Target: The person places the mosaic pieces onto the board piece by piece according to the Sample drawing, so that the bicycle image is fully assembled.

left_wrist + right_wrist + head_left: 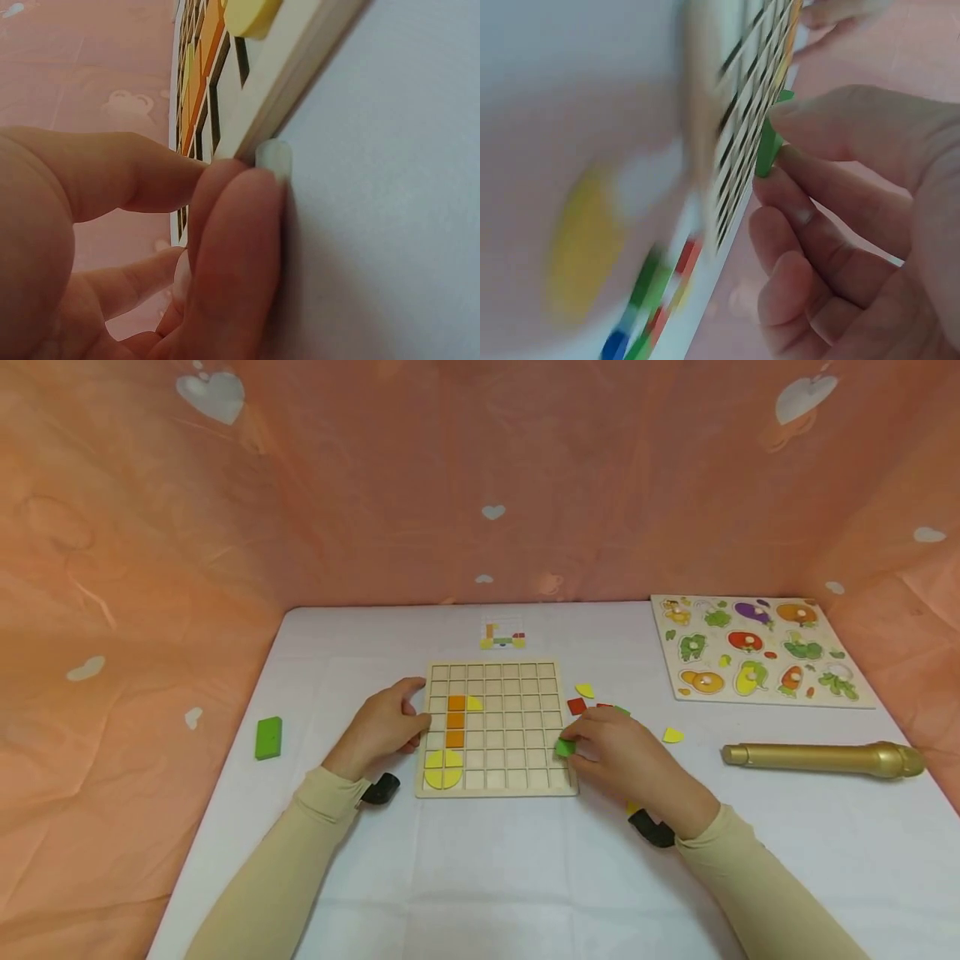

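Note:
A wooden grid board [495, 792] lies on the table. Three orange squares [455, 721] stand in a column in it, with a yellow quarter piece [474, 703] beside the top one and a yellow circle of quarters [443, 769] at the lower left. The left hand [384, 727] holds the board's left edge, thumb and fingertips against it; in the left wrist view the hand [217, 232] touches the frame [277, 82]. Over the board's right edge, the right hand [630, 760] pinches a green piece [566, 747], also seen in the right wrist view [768, 146] between thumb and fingers.
Red [577, 706] and yellow pieces [673, 736] lie right of the board. A small pattern card [502, 633] is behind it. A vegetable puzzle board [765, 693] and a gold microphone-like object [817, 758] are at the right, a green block [268, 738] at the left.

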Action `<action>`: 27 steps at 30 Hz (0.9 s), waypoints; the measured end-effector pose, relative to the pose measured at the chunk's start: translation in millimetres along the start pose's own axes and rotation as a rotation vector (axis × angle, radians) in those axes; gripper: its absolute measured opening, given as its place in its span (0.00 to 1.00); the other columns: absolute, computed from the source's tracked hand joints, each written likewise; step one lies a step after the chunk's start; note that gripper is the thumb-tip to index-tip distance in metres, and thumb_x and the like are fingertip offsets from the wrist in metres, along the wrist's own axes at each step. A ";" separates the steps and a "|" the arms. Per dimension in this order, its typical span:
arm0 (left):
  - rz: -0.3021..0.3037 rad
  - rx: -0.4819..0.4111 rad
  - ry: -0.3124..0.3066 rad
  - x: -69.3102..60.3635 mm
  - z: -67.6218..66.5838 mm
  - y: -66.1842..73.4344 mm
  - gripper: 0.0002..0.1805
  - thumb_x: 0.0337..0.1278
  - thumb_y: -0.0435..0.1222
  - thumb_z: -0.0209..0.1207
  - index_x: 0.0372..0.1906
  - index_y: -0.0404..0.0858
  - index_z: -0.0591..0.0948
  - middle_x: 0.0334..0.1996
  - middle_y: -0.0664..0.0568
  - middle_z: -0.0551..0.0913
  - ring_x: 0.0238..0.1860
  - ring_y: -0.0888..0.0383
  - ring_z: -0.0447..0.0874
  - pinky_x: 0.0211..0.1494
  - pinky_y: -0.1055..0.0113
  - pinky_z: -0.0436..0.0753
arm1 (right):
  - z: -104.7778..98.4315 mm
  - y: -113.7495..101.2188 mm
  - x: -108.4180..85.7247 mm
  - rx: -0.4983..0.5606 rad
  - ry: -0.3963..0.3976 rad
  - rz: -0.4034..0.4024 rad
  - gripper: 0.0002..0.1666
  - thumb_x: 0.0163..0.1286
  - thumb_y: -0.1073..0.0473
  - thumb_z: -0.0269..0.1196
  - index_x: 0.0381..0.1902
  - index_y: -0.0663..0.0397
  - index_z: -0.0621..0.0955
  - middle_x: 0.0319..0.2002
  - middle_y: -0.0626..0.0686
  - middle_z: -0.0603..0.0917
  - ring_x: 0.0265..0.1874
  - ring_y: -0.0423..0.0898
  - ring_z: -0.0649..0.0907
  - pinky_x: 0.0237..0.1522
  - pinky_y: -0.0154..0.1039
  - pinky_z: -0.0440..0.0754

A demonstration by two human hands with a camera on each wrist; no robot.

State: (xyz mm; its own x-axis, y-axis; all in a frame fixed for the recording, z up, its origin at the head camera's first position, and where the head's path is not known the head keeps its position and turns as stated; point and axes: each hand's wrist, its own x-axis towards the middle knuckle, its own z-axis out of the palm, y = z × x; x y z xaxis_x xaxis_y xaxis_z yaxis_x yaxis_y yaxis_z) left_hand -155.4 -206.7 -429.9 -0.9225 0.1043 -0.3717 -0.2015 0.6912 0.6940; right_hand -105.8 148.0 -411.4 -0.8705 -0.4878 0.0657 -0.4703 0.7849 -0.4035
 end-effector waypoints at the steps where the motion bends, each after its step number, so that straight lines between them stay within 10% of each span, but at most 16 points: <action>1: -0.001 -0.001 0.000 0.3 0.3 -0.5 0.37 0.74 0.39 0.63 0.83 0.45 0.66 0.41 0.44 0.80 0.29 0.53 0.86 0.35 0.65 0.87 | 3.4 -5.2 6.4 0.002 0.000 -0.019 0.11 0.65 0.62 0.75 0.45 0.55 0.91 0.45 0.50 0.89 0.50 0.50 0.85 0.57 0.50 0.87; 11: 0.006 -0.007 0.001 0.6 0.7 -0.3 0.37 0.73 0.38 0.64 0.83 0.45 0.66 0.40 0.44 0.80 0.29 0.54 0.85 0.34 0.65 0.86 | 30.4 -53.4 51.2 0.055 -0.082 -0.105 0.12 0.69 0.58 0.74 0.49 0.50 0.92 0.44 0.45 0.88 0.49 0.44 0.82 0.53 0.42 0.85; 27: 0.016 0.016 0.008 -1.2 -0.9 1.7 0.38 0.73 0.39 0.64 0.83 0.45 0.66 0.39 0.44 0.81 0.28 0.54 0.85 0.34 0.65 0.85 | 49.4 -69.8 65.0 0.048 -0.114 -0.166 0.10 0.70 0.62 0.72 0.48 0.50 0.92 0.43 0.47 0.87 0.46 0.45 0.83 0.49 0.42 0.86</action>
State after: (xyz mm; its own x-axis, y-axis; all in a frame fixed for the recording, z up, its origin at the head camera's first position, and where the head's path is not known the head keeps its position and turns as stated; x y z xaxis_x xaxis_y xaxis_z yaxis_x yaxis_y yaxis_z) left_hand -154.9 -206.3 -427.8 -0.9282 0.1098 -0.3556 -0.1815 0.7007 0.6900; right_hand -122.4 42.7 -424.1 -0.7583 -0.6511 0.0321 -0.5959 0.6724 -0.4391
